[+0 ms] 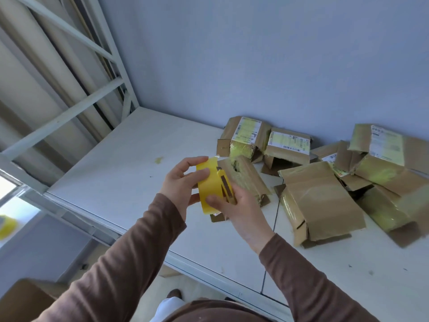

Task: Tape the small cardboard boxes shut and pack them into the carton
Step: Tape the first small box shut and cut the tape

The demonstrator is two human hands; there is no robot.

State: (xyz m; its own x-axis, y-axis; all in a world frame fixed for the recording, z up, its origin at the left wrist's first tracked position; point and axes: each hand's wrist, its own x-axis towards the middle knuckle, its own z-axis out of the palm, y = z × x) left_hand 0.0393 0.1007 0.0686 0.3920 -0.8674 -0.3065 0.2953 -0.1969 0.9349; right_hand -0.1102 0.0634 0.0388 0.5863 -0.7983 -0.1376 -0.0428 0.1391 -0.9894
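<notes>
My left hand (180, 182) grips a roll of yellow tape (207, 185) held on edge above the white table (130, 163). My right hand (232, 205) holds a yellow utility knife (226, 185) against the roll, thumb on the tape. Just behind the hands lies a small cardboard box (249, 176) wrapped in yellowish tape. More small boxes, several of them, lie in a heap to the right (325, 196) and along the wall (246, 135). A brown carton corner (21, 300) shows at the bottom left, below table height.
A white metal rack frame (76, 108) rises at the table's left end. A second yellow tape roll (7, 225) sits on a lower surface at far left. A blue-grey wall (255, 54) backs the table. A scrap of tape (159, 160) lies on the tabletop.
</notes>
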